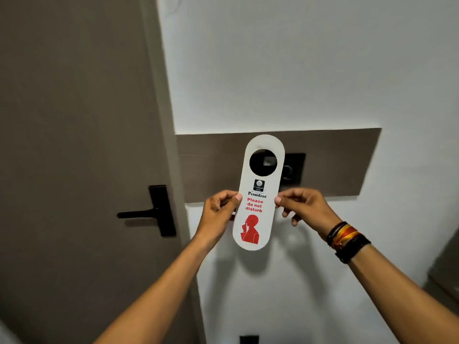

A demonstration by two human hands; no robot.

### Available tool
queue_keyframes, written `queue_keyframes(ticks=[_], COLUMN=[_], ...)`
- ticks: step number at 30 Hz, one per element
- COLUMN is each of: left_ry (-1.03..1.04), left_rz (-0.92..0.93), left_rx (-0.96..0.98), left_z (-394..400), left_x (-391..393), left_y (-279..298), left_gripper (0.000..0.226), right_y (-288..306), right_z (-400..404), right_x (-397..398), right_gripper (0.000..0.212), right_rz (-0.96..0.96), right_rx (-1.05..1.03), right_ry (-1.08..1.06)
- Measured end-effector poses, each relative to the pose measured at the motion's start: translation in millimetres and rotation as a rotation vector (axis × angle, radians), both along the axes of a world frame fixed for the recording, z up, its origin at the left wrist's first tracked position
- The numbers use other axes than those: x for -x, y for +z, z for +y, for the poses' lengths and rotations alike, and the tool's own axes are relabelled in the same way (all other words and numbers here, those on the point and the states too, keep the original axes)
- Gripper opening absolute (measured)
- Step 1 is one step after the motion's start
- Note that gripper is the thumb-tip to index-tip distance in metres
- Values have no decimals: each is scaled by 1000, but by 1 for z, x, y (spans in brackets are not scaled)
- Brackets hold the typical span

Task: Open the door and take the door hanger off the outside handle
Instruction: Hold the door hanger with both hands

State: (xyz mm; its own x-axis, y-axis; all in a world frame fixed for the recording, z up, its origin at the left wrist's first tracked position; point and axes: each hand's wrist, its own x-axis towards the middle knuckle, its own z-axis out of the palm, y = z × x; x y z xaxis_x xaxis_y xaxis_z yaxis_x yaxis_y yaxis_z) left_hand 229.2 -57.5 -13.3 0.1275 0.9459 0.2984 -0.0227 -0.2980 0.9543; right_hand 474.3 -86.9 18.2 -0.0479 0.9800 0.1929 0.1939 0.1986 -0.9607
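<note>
A white door hanger (258, 219) with a round hole at its top and red "Please do not disturb" print is held upright in front of the wall. My left hand (218, 214) pinches its left edge. My right hand (305, 207) pinches its right edge. The grey-brown door (74, 145) fills the left side and looks closed in its frame. Its black lever handle (151, 213) sits left of my left hand, with nothing hanging on it.
A brown wall panel (335, 162) carries a black switch plate (293, 170) partly behind the hanger. White wall (298, 58) surrounds it. A black plate (249, 339) shows at the bottom edge. A grey furniture edge (444, 274) stands at the far right.
</note>
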Motion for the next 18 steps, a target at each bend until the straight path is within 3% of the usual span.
queue_keyframes(ticks=[10,18], left_ry=[-281,-482], left_rz=[146,210], left_rx=[76,173], left_z=[10,12], left_x=[-194,-417], left_y=[-23,-83], left_gripper=[22,21], right_y=[-44,-108], right_z=[-28,-71], right_x=[-201,-401], right_gripper=[12,5], right_rz=[-5,59], right_rx=[89,215], right_ry=[-213,-472])
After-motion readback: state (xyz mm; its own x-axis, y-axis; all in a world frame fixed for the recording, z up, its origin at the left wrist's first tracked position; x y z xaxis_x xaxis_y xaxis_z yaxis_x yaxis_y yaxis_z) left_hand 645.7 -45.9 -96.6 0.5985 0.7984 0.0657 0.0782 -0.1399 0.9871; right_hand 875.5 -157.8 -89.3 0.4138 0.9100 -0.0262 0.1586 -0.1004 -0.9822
